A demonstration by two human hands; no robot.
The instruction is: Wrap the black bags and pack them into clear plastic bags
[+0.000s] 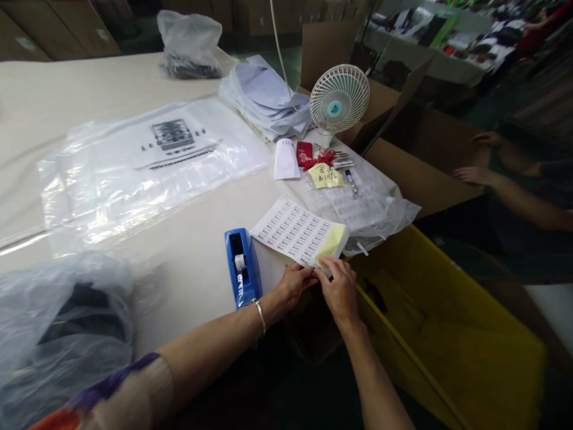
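A white sheet of barcode labels (pixel 290 230), with a bare yellow backing patch at its right end, lies at the table's near edge. At its lower corner my left hand (pixel 296 284) is closed, fingertips pinched at the sheet's edge. My right hand (pixel 339 291) meets it there, thumb and fingers closed on the same corner. The fingertips nearly touch; whether a small loose label is between them is too small to tell. Left of the sheet stands a blue tape dispenser (pixel 253 269) with a roll of tape in it.
Beyond the sheet are a white fan (pixel 340 98), a yellow note (pixel 326 176), a red card (pixel 304 153) and stacked white bags (pixel 264 98). Printed clear bags (pixel 197 149) cover the table's left. A yellow bin (pixel 447 316) borders the right; another person's hands (pixel 474 173) are near cartons.
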